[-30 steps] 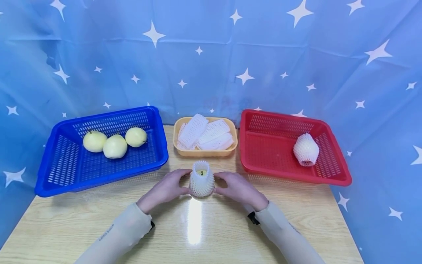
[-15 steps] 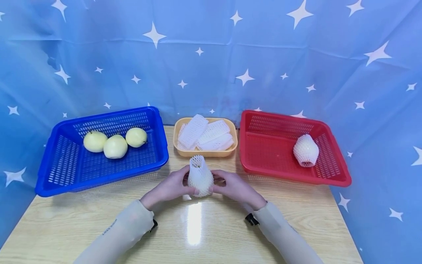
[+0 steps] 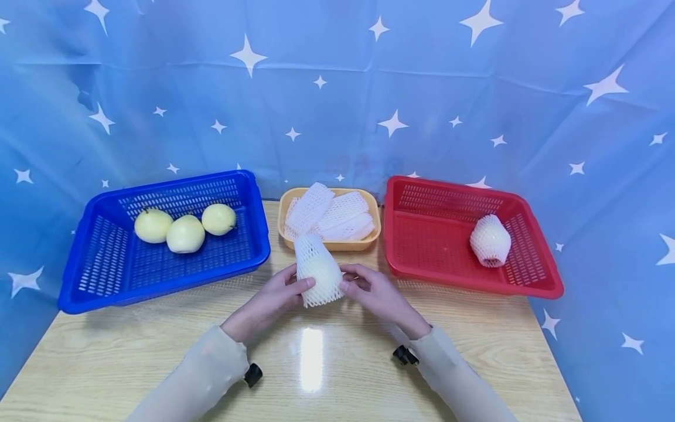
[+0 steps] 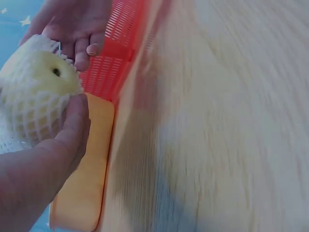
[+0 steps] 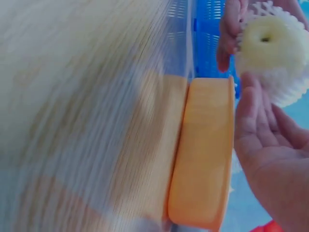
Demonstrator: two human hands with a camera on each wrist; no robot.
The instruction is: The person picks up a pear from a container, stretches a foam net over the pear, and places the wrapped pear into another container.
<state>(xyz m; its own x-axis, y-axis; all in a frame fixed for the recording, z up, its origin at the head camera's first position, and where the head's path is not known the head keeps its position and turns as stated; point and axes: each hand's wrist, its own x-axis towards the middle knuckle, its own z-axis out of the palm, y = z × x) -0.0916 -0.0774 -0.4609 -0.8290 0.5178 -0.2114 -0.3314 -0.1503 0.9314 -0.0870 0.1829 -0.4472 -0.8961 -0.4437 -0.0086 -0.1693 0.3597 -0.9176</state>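
Observation:
A pale yellow pear (image 4: 48, 72) sits inside a white foam net sleeve (image 3: 317, 271), its bottom bare at the sleeve's open end in both wrist views. The sleeve's narrower end leans away to the upper left in the head view. My left hand (image 3: 271, 298) grips its left side, thumb on the near face. On the other side my right hand (image 3: 381, 300) holds the lower edge, thumb in front and fingers behind. Pear and sleeve are up off the table, the bottom tipped toward the wrist cameras. The fingertips behind the sleeve are partly hidden.
A blue basket (image 3: 163, 282) on the left holds 3 bare pears (image 3: 185, 234). Flat foam sleeves (image 3: 343, 214) lie in an orange tray (image 3: 329, 246) just behind my hands. One sleeved pear (image 3: 490, 239) lies in the red basket (image 3: 432, 240) on the right.
The sleeved pear stood upright on the table; it has tilted and risen, its top end leaning away. My left thumb has moved up onto its front, and the right fingers have shifted along its edge.

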